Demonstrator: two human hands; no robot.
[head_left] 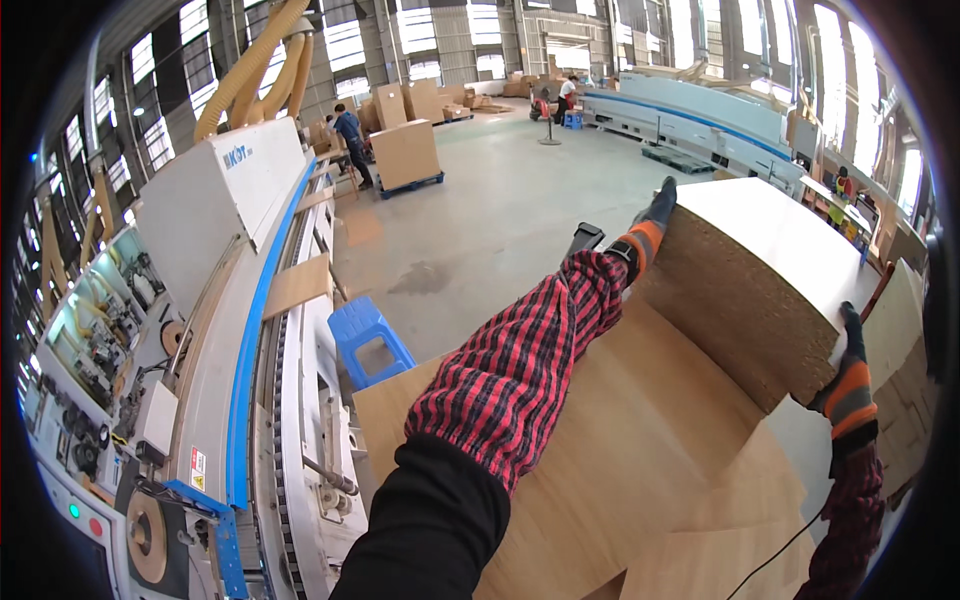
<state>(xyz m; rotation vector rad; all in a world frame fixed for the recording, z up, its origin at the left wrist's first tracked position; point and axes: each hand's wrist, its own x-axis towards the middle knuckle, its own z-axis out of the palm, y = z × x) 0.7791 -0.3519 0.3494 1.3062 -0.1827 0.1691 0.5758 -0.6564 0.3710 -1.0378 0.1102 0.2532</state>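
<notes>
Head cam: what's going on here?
A person in gloves and plaid sleeves grips a stack of chipboard panels, tilted up so its rough edge faces the camera. The left hand holds the far corner, the right hand the near one. It sits over a wood-grain panel, beside a long white and blue machine and a blue stool.
</notes>
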